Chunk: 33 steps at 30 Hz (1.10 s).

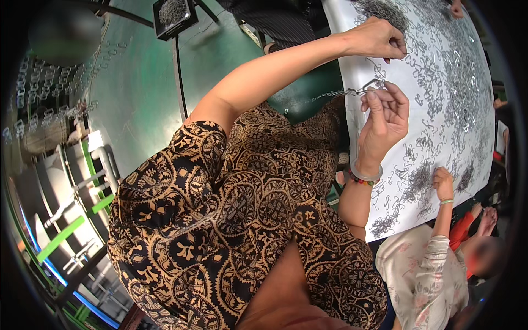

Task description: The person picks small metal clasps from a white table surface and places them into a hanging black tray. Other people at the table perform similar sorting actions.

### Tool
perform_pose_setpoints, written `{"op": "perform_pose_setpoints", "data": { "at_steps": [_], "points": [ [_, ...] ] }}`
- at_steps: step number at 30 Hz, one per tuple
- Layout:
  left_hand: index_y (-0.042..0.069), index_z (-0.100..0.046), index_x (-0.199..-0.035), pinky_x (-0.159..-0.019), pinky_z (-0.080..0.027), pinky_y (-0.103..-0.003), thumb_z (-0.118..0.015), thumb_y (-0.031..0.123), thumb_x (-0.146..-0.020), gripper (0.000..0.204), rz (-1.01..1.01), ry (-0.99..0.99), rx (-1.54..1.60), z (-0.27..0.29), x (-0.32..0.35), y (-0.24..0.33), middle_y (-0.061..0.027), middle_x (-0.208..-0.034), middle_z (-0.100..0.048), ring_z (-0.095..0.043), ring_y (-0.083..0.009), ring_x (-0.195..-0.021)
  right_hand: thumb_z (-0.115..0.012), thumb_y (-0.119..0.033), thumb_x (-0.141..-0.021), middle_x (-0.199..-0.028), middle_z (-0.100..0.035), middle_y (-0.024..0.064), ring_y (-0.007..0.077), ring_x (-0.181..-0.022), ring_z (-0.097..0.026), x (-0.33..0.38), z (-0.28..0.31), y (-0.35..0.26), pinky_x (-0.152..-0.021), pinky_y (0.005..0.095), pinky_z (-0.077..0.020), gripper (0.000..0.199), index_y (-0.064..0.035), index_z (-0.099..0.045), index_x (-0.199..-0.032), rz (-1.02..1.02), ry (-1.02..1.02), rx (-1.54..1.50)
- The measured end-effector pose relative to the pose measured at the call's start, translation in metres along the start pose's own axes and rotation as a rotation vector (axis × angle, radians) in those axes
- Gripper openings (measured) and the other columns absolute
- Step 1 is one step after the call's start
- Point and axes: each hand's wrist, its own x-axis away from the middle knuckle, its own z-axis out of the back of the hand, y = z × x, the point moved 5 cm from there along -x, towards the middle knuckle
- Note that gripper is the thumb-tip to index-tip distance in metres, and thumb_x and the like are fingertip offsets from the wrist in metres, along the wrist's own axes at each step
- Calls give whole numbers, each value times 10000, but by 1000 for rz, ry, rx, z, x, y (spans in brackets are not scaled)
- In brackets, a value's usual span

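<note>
My left hand [379, 39] reaches over the near edge of a white-covered table [357, 71]. Its fingers are pinched together beside the scattered metal pieces; what they grip is too small to make out. Lower down, my right hand [386, 113], with a pale bangle and a beaded bracelet at the wrist, holds the end of a chain of linked metal hooks [355, 91] between thumb and fingers. That chain trails left over the table edge, toward my lap. Many loose bent-wire hooks [434, 93] lie strewn on the white surface, with a dense pile [388, 15] beyond my left hand.
A co-worker's hand [443, 184] rests at another hook pile [419, 184] on the right; that person wears a pale floral shirt [423, 269]. More people sit farther along. A black tray of small pieces [175, 15] stands at upper left. Metal links [55, 77] hang at far left.
</note>
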Motion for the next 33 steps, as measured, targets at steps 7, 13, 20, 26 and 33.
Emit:
{"op": "perform_pose_setpoints", "data": {
  "at_steps": [7,13,20,26,33],
  "points": [
    [38,-731,-968,-844,-507,-266,-742,219,-810,241,-250,108,204,24,76,43,-80,-980,-716,-662,-137,-928,-628,110,-849,-835,-630,96,133,-712,-590,-6,18,16,-630,236,-469,314,59,-525,-1141,-51,77,-184],
    [35,-726,-930,-861,-510,-284,-750,155,-812,170,-166,243,24,6,99,45,-51,-1008,-703,-653,-139,-946,-629,105,-854,-833,-625,83,119,-691,-566,-10,12,12,-636,232,-473,319,53,-514,-1147,14,156,-210],
    [-17,-686,-970,-759,-551,-266,-694,92,-863,152,-83,380,286,-2,98,37,-80,-932,-716,-675,-125,-855,-636,90,-854,-899,-666,127,129,-745,-631,-7,8,6,-622,230,-517,311,62,-530,-1145,146,192,172],
    [-17,-667,-926,-733,-552,-286,-671,54,-862,96,-331,558,155,45,125,80,-113,-871,-710,-702,-174,-827,-583,-20,-907,-1151,-631,262,211,-761,-651,-7,-4,-13,-623,256,-528,464,117,-429,-1322,276,232,353],
    [-33,-687,-926,-750,-545,-264,-706,18,-826,114,-532,750,146,132,192,169,-98,-882,-719,-697,-154,-843,-530,-101,-961,-1177,-640,152,188,-903,-615,-63,-13,64,-628,282,-485,325,44,-577,-1248,185,-171,465]
  ]
}}
